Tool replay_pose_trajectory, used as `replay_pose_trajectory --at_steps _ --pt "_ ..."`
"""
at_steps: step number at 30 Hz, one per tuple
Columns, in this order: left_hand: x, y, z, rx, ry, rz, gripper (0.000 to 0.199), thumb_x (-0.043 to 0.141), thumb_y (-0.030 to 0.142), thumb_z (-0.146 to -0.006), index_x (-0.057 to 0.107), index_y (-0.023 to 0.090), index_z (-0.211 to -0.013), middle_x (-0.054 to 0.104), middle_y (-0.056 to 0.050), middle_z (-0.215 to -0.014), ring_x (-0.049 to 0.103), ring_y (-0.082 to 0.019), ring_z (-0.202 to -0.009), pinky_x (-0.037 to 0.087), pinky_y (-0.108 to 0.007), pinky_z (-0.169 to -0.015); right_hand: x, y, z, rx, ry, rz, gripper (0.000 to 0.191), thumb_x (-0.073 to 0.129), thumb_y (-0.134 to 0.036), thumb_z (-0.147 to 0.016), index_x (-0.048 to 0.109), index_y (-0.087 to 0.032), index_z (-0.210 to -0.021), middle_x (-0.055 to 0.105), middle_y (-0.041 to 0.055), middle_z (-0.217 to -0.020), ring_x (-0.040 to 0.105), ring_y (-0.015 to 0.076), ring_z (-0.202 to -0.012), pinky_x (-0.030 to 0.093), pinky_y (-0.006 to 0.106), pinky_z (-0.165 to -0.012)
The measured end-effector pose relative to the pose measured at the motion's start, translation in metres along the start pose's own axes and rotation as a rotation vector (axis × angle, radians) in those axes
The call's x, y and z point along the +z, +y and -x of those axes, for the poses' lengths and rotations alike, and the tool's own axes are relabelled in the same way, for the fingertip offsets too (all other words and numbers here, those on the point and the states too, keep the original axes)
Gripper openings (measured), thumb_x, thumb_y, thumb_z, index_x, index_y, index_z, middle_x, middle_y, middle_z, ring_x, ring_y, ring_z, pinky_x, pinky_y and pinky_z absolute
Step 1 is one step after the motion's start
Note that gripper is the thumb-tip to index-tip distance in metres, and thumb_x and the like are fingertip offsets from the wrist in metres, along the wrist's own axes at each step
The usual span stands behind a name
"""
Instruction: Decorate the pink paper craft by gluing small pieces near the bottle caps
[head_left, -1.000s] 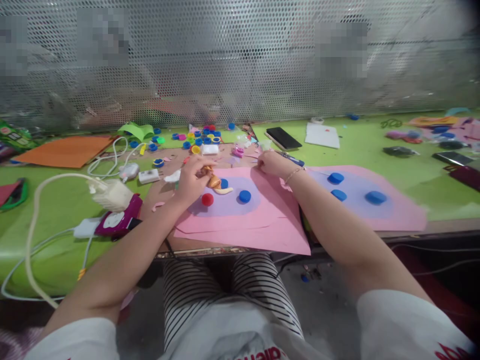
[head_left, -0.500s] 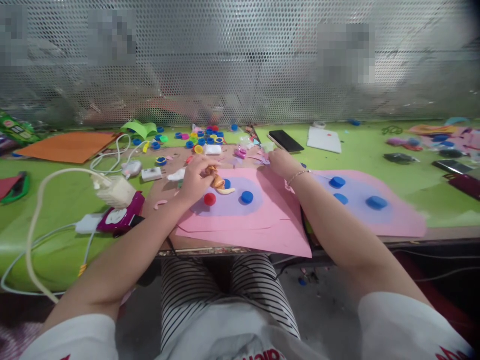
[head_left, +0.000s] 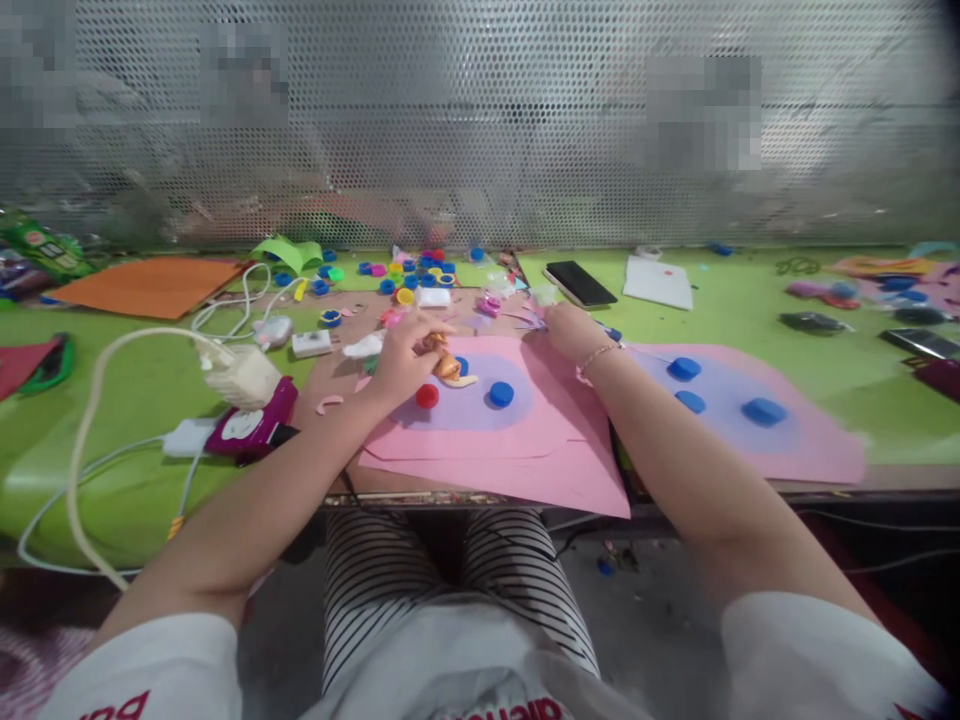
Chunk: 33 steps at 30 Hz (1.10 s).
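My left hand (head_left: pixel 405 358) is closed round a shiny orange-brown lumpy piece (head_left: pixel 448 367), held above the pale purple oval (head_left: pixel 480 410) on the pink sheet (head_left: pixel 559 465). A cream curved strip (head_left: pixel 461 381) shows at the lower end of that piece. Near it on the oval are a red cap (head_left: pixel 427 396), a blue cap (head_left: pixel 501 394) and another blue cap, partly covered. Farther back and to the right, my right hand (head_left: pixel 571 332) reaches over the sheet's far edge with fingers curled. A pale translucent bit (head_left: pixel 545 295) shows at its fingertips; what they grip is hidden.
Several coloured caps (head_left: pixel 427 268) lie at the back, near a black phone (head_left: pixel 580 284) and a white pad (head_left: pixel 658 283). A second pink sheet (head_left: pixel 817 450) with blue caps lies right. Left are a purple power adapter (head_left: pixel 251 420) with cables and an orange sheet (head_left: pixel 154 285).
The whole view has shifted slightly, so things sit a little farther right. Both hands keep nearly the same places over the table, the left still holding the orange-brown piece.
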<state>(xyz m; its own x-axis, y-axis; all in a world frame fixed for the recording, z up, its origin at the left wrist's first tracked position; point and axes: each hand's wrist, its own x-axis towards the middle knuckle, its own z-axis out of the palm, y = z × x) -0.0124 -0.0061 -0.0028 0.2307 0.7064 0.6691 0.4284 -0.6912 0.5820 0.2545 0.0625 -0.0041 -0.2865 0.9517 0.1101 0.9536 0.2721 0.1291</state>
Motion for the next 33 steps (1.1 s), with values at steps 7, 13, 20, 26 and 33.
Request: replay_pose_trajectory --at_steps 7,13,20,26,33 --pt "0.0 0.0 0.0 -0.016 0.016 0.004 0.031 0.051 -0.002 -0.068 0.066 0.02 -0.083 0.058 -0.002 -0.083 0.054 -0.012 -0.081 0.045 -0.023 -0.063 -0.003 -0.016 -0.007 0.104 0.092 -0.67 0.009 0.054 -0.02 -0.078 0.06 -0.013 -0.075 0.061 0.006 -0.072 0.06 0.0175 -0.07 0.048 0.03 -0.07" --pt "0.001 -0.001 0.0 -0.033 -0.014 0.04 0.03 0.051 -0.001 -0.068 0.065 0.02 -0.083 0.058 -0.002 -0.082 0.055 -0.012 -0.078 0.046 -0.023 -0.062 -0.007 -0.03 0.0 0.02 -0.236 -1.448 0.008 0.057 -0.023 -0.08 0.054 -0.017 -0.075 0.056 0.0 -0.071 0.057 0.009 -0.064 0.052 0.024 -0.069" --pt "0.001 0.0 -0.001 -0.069 -0.029 0.001 0.029 0.052 -0.001 -0.067 0.066 0.02 -0.081 0.057 -0.001 -0.081 0.054 -0.012 -0.078 0.045 -0.024 -0.064 -0.019 -0.032 0.008 -0.007 -0.513 -1.75 0.015 0.043 -0.008 -0.083 0.055 -0.016 -0.087 0.06 0.0028 -0.079 0.056 0.0076 -0.07 0.049 0.018 -0.067" --pt "0.001 0.002 0.0 -0.049 -0.048 -0.005 0.029 0.051 -0.001 -0.066 0.066 0.019 -0.082 0.06 -0.001 -0.08 0.055 -0.013 -0.079 0.044 -0.025 -0.07 -0.029 -0.04 0.012 0.043 -0.428 -1.605 0.024 0.042 -0.027 -0.088 0.051 -0.015 -0.069 0.052 -0.0001 -0.063 0.045 0.006 -0.052 0.04 0.017 -0.05" --pt "0.0 0.001 -0.001 -0.078 -0.053 -0.019 0.028 0.051 0.003 -0.067 0.066 0.02 -0.083 0.061 -0.002 -0.081 0.056 -0.014 -0.08 0.046 -0.03 -0.074 -0.083 -0.03 0.068 -0.398 -0.534 -0.898 0.012 0.053 -0.023 -0.078 0.061 -0.016 -0.072 0.059 0.0005 -0.065 0.055 0.0099 -0.059 0.044 0.022 -0.057"
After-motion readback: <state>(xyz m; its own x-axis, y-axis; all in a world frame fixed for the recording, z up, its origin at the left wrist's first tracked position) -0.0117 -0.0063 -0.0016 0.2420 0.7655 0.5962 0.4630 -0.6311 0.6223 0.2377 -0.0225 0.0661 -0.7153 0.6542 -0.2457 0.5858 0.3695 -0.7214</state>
